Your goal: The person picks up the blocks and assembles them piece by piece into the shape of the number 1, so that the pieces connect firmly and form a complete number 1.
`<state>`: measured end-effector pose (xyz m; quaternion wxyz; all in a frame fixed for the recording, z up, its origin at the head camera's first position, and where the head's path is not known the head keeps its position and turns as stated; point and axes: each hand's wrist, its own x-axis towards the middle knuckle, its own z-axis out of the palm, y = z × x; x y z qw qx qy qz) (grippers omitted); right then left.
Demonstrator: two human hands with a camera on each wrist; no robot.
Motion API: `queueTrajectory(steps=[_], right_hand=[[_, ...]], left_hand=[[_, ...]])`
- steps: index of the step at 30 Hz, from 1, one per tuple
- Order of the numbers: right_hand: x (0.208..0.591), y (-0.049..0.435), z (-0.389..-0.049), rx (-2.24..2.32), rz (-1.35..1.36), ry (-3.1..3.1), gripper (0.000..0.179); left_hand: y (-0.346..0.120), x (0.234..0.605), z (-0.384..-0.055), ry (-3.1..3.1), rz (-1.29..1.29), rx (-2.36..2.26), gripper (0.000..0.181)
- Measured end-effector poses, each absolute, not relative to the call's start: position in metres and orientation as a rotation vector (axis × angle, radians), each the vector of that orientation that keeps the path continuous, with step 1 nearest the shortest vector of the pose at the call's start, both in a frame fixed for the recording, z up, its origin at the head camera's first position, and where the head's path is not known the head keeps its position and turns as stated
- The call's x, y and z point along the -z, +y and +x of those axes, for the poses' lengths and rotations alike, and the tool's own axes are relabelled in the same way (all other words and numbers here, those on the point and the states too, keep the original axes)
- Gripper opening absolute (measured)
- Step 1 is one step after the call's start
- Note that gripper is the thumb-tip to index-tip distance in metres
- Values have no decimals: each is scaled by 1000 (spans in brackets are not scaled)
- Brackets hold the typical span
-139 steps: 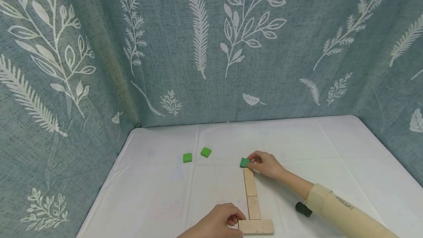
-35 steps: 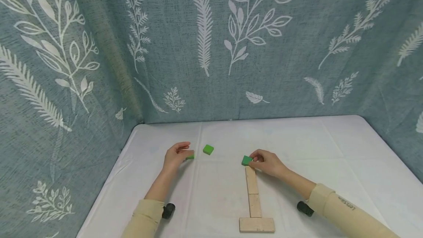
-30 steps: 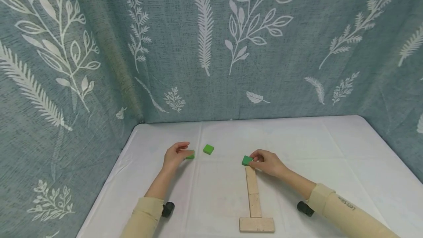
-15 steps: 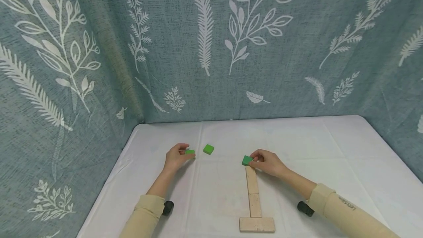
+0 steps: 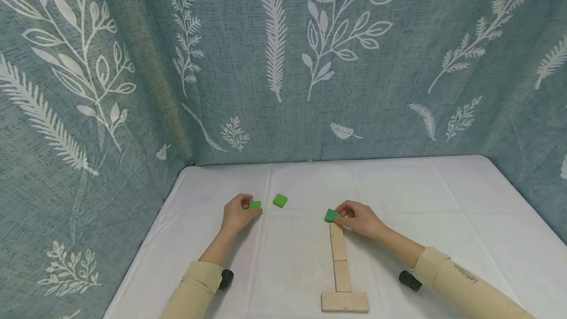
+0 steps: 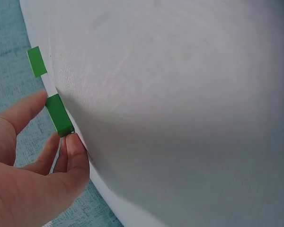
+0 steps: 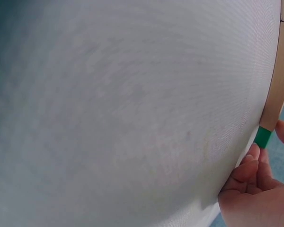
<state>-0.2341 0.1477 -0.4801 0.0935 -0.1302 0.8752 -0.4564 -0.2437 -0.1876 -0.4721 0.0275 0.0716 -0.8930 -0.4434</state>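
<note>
Thumb and fingers of my left hand lie on either side of a light green square block, pinching it on the table. The left wrist view shows that block between thumb and fingertips, with a second light green block beyond. My right hand pinches a darker green block at the far end of a wooden row. In the right wrist view this green block meets the wooden block's end. Part of it is hidden by fingers.
Two wooden blocks, one far and one near, lie end to end, with another wooden block crosswise at the near end. A white cloth covers the table. Patterned curtain surrounds its back and sides.
My left hand has left the crosswise wooden block and reached up-left to the light green block. Over the last second its thumb and fingers shifted around that block. My right hand stays put.
</note>
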Motion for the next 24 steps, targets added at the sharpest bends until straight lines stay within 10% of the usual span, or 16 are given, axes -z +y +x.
queueTrajectory(steps=[24], right_hand=[[482,149,-235,1363,-408,2602,25]], left_hand=[[-183,471,-244,-2676,199,1384,40]])
